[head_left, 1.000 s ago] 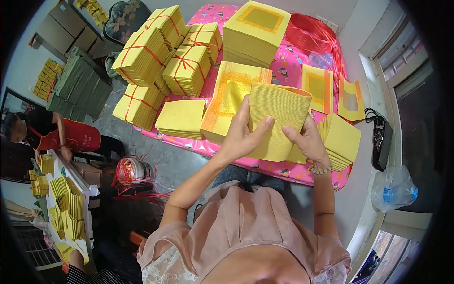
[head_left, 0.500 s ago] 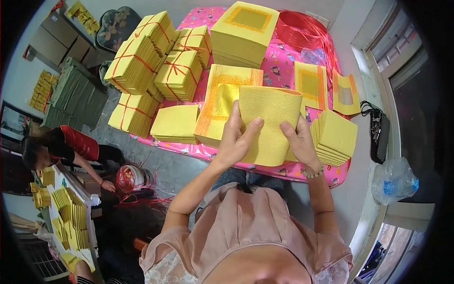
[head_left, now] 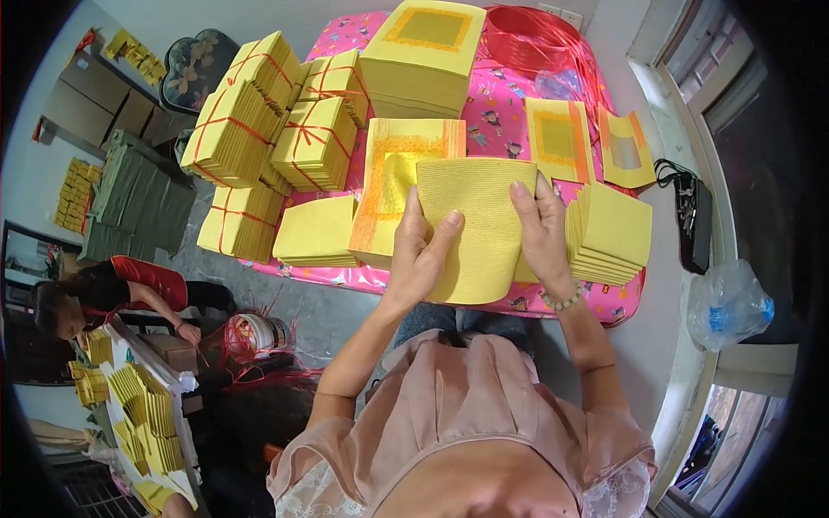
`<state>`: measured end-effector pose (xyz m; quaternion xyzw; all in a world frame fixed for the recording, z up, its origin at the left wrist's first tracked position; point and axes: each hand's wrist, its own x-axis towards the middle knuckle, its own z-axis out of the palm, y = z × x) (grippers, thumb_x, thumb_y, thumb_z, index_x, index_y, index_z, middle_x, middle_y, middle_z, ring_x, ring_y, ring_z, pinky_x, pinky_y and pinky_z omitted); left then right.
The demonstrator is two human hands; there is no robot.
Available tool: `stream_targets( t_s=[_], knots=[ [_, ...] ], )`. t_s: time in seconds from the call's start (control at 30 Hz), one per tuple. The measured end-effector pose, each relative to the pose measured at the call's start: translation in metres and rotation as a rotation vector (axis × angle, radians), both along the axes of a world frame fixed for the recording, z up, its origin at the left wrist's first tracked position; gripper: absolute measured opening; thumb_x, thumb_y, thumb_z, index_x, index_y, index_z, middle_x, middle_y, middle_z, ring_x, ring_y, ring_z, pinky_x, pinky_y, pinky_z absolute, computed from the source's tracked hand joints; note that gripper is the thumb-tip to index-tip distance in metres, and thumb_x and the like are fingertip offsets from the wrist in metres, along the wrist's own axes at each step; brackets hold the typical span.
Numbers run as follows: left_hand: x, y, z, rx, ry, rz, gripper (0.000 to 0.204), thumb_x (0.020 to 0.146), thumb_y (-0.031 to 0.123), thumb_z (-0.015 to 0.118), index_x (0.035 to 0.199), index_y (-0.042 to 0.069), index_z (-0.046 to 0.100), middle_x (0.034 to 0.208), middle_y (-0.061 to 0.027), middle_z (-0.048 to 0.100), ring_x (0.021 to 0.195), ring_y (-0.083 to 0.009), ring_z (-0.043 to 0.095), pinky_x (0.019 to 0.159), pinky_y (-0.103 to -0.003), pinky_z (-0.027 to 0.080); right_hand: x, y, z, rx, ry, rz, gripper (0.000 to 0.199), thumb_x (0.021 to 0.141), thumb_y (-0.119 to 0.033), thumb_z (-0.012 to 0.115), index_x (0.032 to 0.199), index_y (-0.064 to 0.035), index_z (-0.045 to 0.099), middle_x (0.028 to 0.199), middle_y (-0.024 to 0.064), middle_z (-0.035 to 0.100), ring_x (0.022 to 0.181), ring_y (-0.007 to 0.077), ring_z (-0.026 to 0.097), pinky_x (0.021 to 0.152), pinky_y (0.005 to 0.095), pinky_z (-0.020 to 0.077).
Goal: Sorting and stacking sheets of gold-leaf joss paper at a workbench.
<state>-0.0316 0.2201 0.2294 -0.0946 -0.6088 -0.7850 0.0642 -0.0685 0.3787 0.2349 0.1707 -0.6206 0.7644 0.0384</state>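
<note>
Both hands grip a stack of yellow paper sheets, the left hand at its 9 o'clock edge, the right hand at 3 o'clock, above the pink worktop. Tied yellow bundles lie at 10 o'clock.

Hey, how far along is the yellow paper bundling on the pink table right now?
Done: several bundles tied with red string sit at the table's far left. In hand: the left hand and right hand grip a thick yellow paper stack. Left: untied stacks and a tall pile remain loose.
</note>
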Motion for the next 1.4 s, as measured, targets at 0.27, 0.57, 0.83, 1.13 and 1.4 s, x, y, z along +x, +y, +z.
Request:
stream_targets(
  t_s=[0.27, 0.57, 0.83, 1.13, 1.4],
  knots=[
    [0.005, -0.003, -0.002, 0.091, -0.045, -0.039, 0.04, 0.096, 0.007, 0.05, 0.133, -0.001, 0.035, 0.123, -0.0102, 0.053, 0.111, -0.0143, 0.051, 0.094, -0.029, 0.042, -0.005, 0.006, 0.002, 0.127, 0.039, -0.05, 0.018, 0.1, -0.017, 0.046, 0.102, -0.0003, 0.053, 0.087, -0.0008, 0.057, 0.08, 0.0031, 0.048, 0.07, 0.0213, 0.0414],
    [0.006, -0.013, 0.0, 0.21, -0.111, -0.075, 0.043, 0.096, 0.006, 0.05, 0.135, 0.0, 0.033, 0.128, -0.0108, 0.05, 0.117, -0.0154, 0.049, 0.098, -0.03, 0.04, 0.012, 0.015, 0.0, 0.288, -0.129, 0.195, 0.032, 0.099, -0.023, 0.049, 0.114, 0.0042, 0.057, 0.096, 0.0046, 0.064, 0.089, 0.0062, 0.055, 0.076, 0.0241, 0.0454],
    [0.007, -0.017, -0.003, 0.114, -0.146, -0.073, 0.043, 0.097, 0.007, 0.05, 0.136, 0.0, 0.033, 0.128, -0.0109, 0.051, 0.118, -0.0157, 0.049, 0.099, -0.03, 0.04, 0.013, 0.015, -0.006, 0.361, -0.2, 0.248, 0.035, 0.099, -0.024, 0.049, 0.115, 0.0063, 0.058, 0.1, 0.005, 0.065, 0.089, 0.0068, 0.057, 0.078, 0.0238, 0.0463],
    [0.006, -0.025, -0.004, 0.091, -0.109, -0.057, 0.041, 0.097, 0.006, 0.049, 0.134, 0.0, 0.035, 0.127, -0.0109, 0.052, 0.116, -0.0151, 0.049, 0.098, -0.03, 0.04, 0.015, 0.015, -0.005, 0.593, -0.23, 0.337, 0.04, 0.099, -0.029, 0.051, 0.094, 0.0075, 0.066, 0.079, 0.0018, 0.066, 0.074, 0.004, 0.056, 0.065, 0.0239, 0.0475],
    [0.009, -0.035, -0.002, 0.029, -0.1, -0.008, 0.043, 0.097, 0.006, 0.049, 0.136, 0.001, 0.033, 0.125, -0.01, 0.053, 0.114, -0.0151, 0.051, 0.095, -0.03, 0.042, 0.017, 0.013, -0.014, 0.77, -0.083, 0.277, 0.054, 0.092, -0.037, 0.059, 0.062, 0.0065, 0.05, 0.05, 0.0063, 0.029, 0.048, 0.01, 0.029, 0.043, 0.0353, 0.0267]
  ],
)
